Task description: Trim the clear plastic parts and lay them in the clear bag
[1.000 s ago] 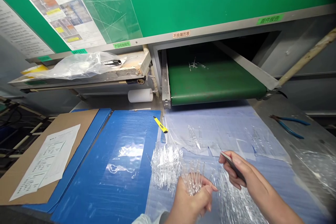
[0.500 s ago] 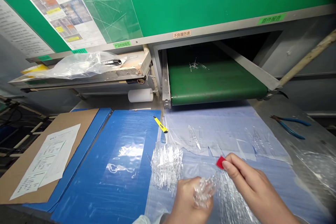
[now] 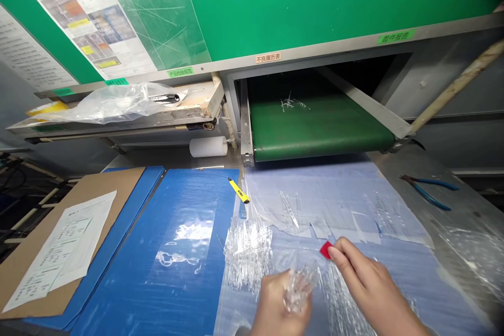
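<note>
My left hand is closed around a bunch of clear plastic pieces, their ends fanning out of the fist. Between the thumb and finger of my right hand is a small red piece, flat and square-cornered; its exact kind does not show. Just left of my left hand lies a pile of clear thin plastic pieces. More long clear pieces are spread under and beside my right hand, partly hidden by it. One single clear piece rests farther back on the bluish sheet.
A green conveyor belt carries a few clear bits at the back. A yellow cutter knife lies by the blue board. Blue-handled pliers are at right. Papers lie on cardboard at left; a white roll sits behind.
The view has shifted slightly, so the whole scene sits a little lower and further left. Both hands keep their holds on the clear bunch and the red piece.
</note>
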A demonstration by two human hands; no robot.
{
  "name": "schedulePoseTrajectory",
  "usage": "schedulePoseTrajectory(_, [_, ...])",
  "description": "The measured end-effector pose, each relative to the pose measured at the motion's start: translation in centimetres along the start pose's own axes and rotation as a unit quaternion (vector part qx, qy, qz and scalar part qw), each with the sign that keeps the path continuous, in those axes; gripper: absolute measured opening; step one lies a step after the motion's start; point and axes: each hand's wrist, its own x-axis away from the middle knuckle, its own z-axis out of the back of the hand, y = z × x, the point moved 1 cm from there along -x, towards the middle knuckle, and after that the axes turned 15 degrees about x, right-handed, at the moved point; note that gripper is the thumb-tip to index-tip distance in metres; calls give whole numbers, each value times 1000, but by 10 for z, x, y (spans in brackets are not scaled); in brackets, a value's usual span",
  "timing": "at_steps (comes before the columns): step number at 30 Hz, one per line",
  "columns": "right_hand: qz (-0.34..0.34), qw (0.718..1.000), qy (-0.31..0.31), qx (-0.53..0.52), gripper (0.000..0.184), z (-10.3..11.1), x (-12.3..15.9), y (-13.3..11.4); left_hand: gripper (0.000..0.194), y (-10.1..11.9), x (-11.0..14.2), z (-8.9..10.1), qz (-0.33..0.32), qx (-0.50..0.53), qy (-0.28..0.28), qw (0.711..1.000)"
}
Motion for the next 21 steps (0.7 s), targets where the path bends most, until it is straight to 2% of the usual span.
schedulePoseTrajectory(2, [22,999,-29,-20,30,-1,-1,0,34,2,0,0,2,1,-16,1000])
schedulePoseTrajectory(4, [-7,998,-59,17,28,0,-3,2,35,2,1,0,-2,-5,-21,1000])
schedulePoseTrajectory(6, [-40,997,-48,47,26,0,-4,3,36,2,1,0,4,-14,-21,1000])
schedulePoseTrajectory(8, [-13,999,-39,25,29,0,-4,3,34,1,0,-1,18,-8,-27,999])
schedulePoseTrajectory(10, [29,997,-66,-7,30,-3,-5,5,33,-1,0,-1,32,8,-28,999])
schedulePoseTrajectory(12, [1,996,-93,16,28,-5,-8,14,30,-3,1,-2,50,27,-12,998])
schedulePoseTrajectory(15, [-58,996,-62,15,28,0,-17,27,27,-10,5,-4,125,98,-15,987])
schedulePoseTrajectory(17, [-27,995,-67,-71,27,10,-23,24,35,-16,8,-8,193,170,-53,965])
schedulePoseTrajectory(19, [27,979,-118,-163,23,19,-26,10,41,-23,9,-12,237,224,-116,938])
schedulePoseTrajectory(21, [69,962,-177,-197,20,23,-26,-8,42,-32,9,-15,253,249,-178,918])
